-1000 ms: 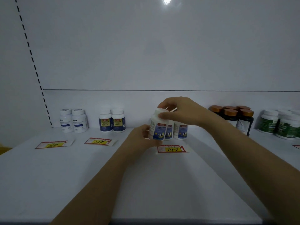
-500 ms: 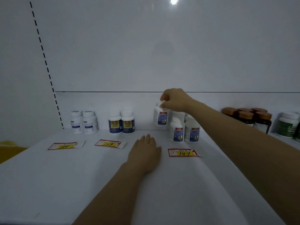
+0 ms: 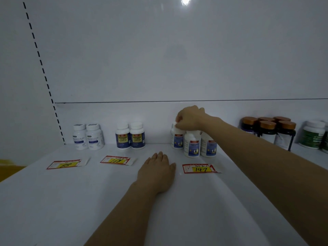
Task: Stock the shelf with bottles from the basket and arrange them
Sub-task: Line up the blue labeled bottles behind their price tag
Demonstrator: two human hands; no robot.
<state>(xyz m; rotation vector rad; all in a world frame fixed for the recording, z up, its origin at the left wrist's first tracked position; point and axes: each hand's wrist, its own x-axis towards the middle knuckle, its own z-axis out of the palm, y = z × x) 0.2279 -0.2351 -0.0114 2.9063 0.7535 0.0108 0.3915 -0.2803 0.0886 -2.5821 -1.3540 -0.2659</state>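
Observation:
My right hand (image 3: 191, 118) grips the cap of a white bottle with a blue label (image 3: 177, 140), which stands on the white shelf (image 3: 88, 201) at the back. Two matching bottles (image 3: 192, 145) stand just in front and to the right of it, behind the price tag marked 147 (image 3: 199, 168). My left hand (image 3: 158, 172) rests flat on the shelf, fingers straight, between two price tags. The basket is not in view.
Two white bottles (image 3: 87, 136) and two blue-labelled bottles with yellow print (image 3: 130, 135) stand at the back left, each pair behind a price tag (image 3: 116, 160). Dark bottles with brown caps (image 3: 268, 130) and green-labelled bottles (image 3: 313, 134) stand at the back right.
My right hand carried the bottle from near my left hand to the back of the shelf and lowered it onto the shelf. My left hand let go and lies flat on the shelf.

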